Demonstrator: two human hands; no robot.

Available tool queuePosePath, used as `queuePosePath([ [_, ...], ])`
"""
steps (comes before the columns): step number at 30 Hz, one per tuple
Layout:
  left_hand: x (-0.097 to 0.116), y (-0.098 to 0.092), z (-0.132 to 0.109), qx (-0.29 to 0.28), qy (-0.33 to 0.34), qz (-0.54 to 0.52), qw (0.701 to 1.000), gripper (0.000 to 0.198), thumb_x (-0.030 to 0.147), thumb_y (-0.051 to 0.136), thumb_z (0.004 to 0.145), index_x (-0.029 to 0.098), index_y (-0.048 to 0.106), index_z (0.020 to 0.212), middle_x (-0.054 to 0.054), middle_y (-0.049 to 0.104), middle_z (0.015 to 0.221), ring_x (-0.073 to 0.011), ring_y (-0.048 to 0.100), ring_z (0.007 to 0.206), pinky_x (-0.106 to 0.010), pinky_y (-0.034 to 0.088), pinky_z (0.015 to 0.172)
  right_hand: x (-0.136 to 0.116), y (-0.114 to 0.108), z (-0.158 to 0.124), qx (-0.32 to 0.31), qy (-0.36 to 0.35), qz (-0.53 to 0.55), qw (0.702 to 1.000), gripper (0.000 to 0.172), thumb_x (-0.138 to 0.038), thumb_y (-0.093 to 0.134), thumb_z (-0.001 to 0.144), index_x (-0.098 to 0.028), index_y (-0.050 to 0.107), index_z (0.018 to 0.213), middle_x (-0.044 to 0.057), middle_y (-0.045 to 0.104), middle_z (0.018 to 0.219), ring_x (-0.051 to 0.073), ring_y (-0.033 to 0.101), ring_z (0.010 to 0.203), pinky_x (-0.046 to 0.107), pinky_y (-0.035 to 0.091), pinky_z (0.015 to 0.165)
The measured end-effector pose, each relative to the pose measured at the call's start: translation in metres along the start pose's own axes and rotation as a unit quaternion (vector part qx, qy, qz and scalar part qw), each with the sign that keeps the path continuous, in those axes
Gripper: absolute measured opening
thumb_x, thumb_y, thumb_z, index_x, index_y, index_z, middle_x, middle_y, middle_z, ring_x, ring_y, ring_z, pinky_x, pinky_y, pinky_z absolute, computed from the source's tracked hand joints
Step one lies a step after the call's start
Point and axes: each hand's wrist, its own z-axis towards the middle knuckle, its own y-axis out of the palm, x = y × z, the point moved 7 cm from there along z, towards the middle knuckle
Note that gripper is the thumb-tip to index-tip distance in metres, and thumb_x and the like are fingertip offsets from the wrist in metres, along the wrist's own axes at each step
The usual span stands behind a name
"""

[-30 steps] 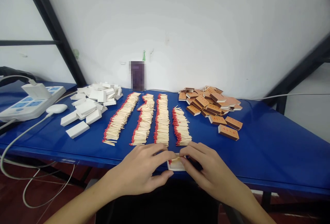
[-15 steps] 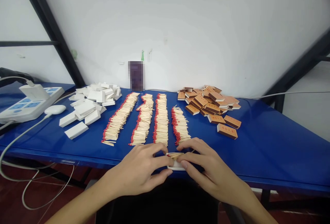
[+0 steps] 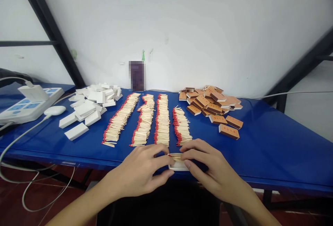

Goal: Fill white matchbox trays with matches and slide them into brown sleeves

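Near the front edge of the blue table (image 3: pixel 273 156) lies a small white matchbox tray (image 3: pixel 177 165) with red-tipped matches in it. My left hand (image 3: pixel 140 172) grips the tray's left end between thumb and fingers. My right hand (image 3: pixel 210 170) holds its right end, fingertips pressing on the matches. Just beyond my hands lie several rows of loose matches (image 3: pixel 162 120), heads to the left.
A heap of white inner trays (image 3: pixel 90 106) sits at the back left. A heap of brown matchbox sleeves (image 3: pixel 214 106) sits at the back right. A power strip (image 3: pixel 28 103) with white cables lies at the far left. A white wall stands behind.
My hands and the tray stay in nearly the same spot. My right fingertips have shifted slightly over the matches in the tray.
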Motion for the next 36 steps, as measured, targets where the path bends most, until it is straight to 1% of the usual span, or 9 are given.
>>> queuePosePath([
  [9,0.002,-0.001,-0.002,-0.002,0.008,0.008,1.000,0.029,0.026,0.058,0.100,0.029,0.054,0.128,-0.002,0.063,0.114,-0.0210,0.066,0.098,-0.032,0.047,0.076,0.004,0.004,-0.003,-0.030,0.009,-0.019,0.999,0.018,-0.020,0.052,0.100,-0.023,0.069,0.097,0.006,0.067,0.113,0.021,0.062,0.105,0.037,0.048,0.093],
  [13,0.001,0.001,0.000,0.002,0.012,0.014,1.000,0.018,0.028,0.058,0.099,0.026,0.057,0.118,-0.001,0.063,0.113,-0.0194,0.066,0.092,-0.031,0.047,0.073,0.004,0.001,-0.002,0.001,0.013,-0.014,1.000,0.020,-0.020,0.050,0.100,-0.023,0.068,0.092,0.005,0.068,0.108,0.020,0.064,0.100,0.034,0.050,0.088],
  [15,-0.001,0.002,0.000,-0.001,0.012,0.019,1.000,0.016,0.029,0.057,0.100,0.026,0.058,0.116,-0.001,0.063,0.115,-0.0194,0.066,0.092,-0.031,0.048,0.073,0.009,-0.004,-0.004,0.034,0.039,-0.044,0.998,0.020,-0.020,0.049,0.100,-0.023,0.067,0.091,0.005,0.069,0.105,0.020,0.065,0.096,0.035,0.051,0.084],
  [17,-0.001,0.002,0.000,-0.003,0.009,0.019,1.000,0.017,0.029,0.056,0.100,0.026,0.057,0.117,-0.002,0.063,0.115,-0.0200,0.066,0.094,-0.032,0.048,0.076,0.016,-0.008,-0.007,0.042,0.074,-0.098,0.992,0.019,-0.020,0.049,0.100,-0.023,0.067,0.097,0.005,0.069,0.101,0.021,0.064,0.093,0.036,0.051,0.081],
  [21,0.000,0.001,-0.001,-0.010,0.007,0.023,1.000,0.015,0.030,0.051,0.103,0.026,0.057,0.117,-0.003,0.063,0.115,-0.0201,0.066,0.092,-0.032,0.049,0.075,0.030,-0.008,-0.014,-0.018,0.126,-0.153,0.980,0.019,-0.020,0.048,0.100,-0.026,0.066,0.104,0.003,0.066,0.100,0.021,0.065,0.087,0.035,0.051,0.074],
  [27,0.002,0.002,-0.001,-0.007,0.025,0.038,0.999,0.016,0.031,0.050,0.103,0.026,0.061,0.113,-0.003,0.063,0.116,-0.0202,0.067,0.091,-0.032,0.050,0.076,0.039,-0.006,-0.016,-0.087,0.160,-0.147,0.972,0.023,-0.026,0.038,0.106,-0.026,0.059,0.095,0.002,0.061,0.095,0.020,0.062,0.080,0.034,0.050,0.071],
  [29,0.002,0.002,-0.001,0.001,0.027,0.038,0.999,0.017,0.031,0.051,0.102,0.026,0.060,0.117,-0.004,0.064,0.115,-0.0203,0.067,0.092,-0.032,0.050,0.076,0.037,-0.007,-0.014,-0.076,0.162,-0.136,0.974,0.023,-0.027,0.035,0.107,-0.025,0.055,0.095,0.002,0.061,0.094,0.019,0.061,0.077,0.034,0.049,0.070],
  [33,0.003,0.001,-0.001,0.000,0.033,0.049,0.998,0.020,0.032,0.047,0.105,0.027,0.059,0.120,-0.004,0.064,0.117,-0.0203,0.067,0.094,-0.031,0.051,0.076,0.028,-0.017,-0.012,0.003,0.173,-0.069,0.982,0.018,-0.032,0.038,0.107,-0.025,0.052,0.096,0.000,0.062,0.090,0.016,0.059,0.074,0.030,0.046,0.066],
  [36,0.004,0.002,-0.001,-0.010,0.047,0.067,0.997,0.021,0.031,0.042,0.107,0.027,0.062,0.115,-0.005,0.062,0.121,-0.0206,0.067,0.098,-0.031,0.051,0.077,0.018,-0.017,-0.012,0.008,0.163,-0.014,0.986,0.021,-0.034,0.040,0.106,-0.026,0.054,0.093,-0.001,0.062,0.082,0.016,0.057,0.072,0.028,0.046,0.065],
])
